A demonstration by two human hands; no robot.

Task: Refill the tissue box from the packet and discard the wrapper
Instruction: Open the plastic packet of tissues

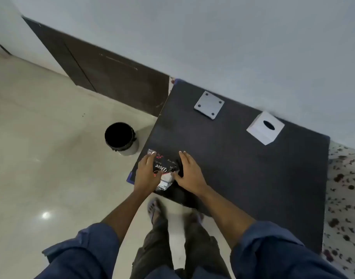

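Observation:
A tissue packet (pixel 165 170) in a clear wrapper with dark print lies at the near left corner of the dark table (pixel 253 178). My left hand (pixel 147 173) rests on its left side, fingers curled over the wrapper. My right hand (pixel 189 171) lies on its right side, fingers stretched out flat, thumb against the packet. Both hands hide parts of the packet. A white cube tissue box (pixel 265 127) with a dark oval slot on top stands at the far right of the table, well away from both hands.
A black-lined bin (pixel 121 138) stands on the pale tiled floor just left of the table. A grey square plate (pixel 209 104) with a hole at each corner lies at the table's far edge. A wall runs behind the table. A patterned fabric (pixel 345 198) lies to the right.

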